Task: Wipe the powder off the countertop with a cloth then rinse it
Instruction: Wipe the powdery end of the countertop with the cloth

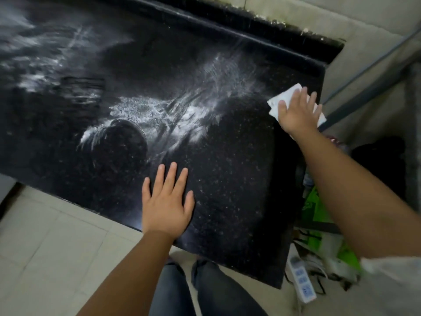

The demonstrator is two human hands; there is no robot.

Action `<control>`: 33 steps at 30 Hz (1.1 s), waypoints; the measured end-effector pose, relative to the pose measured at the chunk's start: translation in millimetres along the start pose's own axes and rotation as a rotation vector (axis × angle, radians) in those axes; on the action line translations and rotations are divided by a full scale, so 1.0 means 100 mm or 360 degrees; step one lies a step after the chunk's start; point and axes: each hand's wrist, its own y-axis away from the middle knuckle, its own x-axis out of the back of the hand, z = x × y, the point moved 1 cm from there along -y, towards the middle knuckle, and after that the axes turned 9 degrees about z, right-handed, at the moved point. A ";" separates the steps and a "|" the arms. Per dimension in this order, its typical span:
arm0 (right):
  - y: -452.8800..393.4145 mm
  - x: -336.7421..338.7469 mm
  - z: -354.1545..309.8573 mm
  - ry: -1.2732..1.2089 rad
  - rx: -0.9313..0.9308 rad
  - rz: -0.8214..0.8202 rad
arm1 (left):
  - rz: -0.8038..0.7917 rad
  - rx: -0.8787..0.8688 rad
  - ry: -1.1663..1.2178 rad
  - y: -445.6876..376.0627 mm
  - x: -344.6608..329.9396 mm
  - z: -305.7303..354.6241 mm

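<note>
The powder [159, 112] lies as a thick white smear across the middle of the black countertop [227, 190], with thinner streaks fanning toward the far right and a fainter, blurred patch at the far left. A round bare mark sits at the near left edge of the main smear. The near right part of the counter looks mostly clean, with only scattered specks, so the wiping seems barely begun or only partly done; most of the powder is left to clear, and rinsing the cloth is not yet in sight, as no sink or tap shows

The cloth [287, 94], white and folded, lies at the right edge of the counter, well apart from the heavy smear. The right hand [296, 112] presses flat on top of it with fingers spread, not gripping it. The left hand [167, 201] rests open and empty, palm down, on the near edge of the counter

Beside the counter on the right, on the floor, sit a green bag [319, 208] and a white power strip [303, 281]
</note>
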 end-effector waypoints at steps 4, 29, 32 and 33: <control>-0.16 -0.07 -0.53 0.0036 0.0191 -0.0031 | 0.0017 -0.0009 -0.0036 0.00 -0.02 0.03; -0.48 -0.03 -0.59 0.0043 0.0237 -0.0073 | 0.0063 -0.0804 0.0028 -0.56 -0.11 0.10; -0.15 -0.12 -0.94 0.0048 0.0630 -0.0120 | 0.0062 -0.0791 0.0067 -0.55 -0.13 0.08; 0.01 -0.16 -0.97 0.0048 0.0752 -0.0148 | 0.0066 -0.0785 0.0071 -0.55 -0.14 0.09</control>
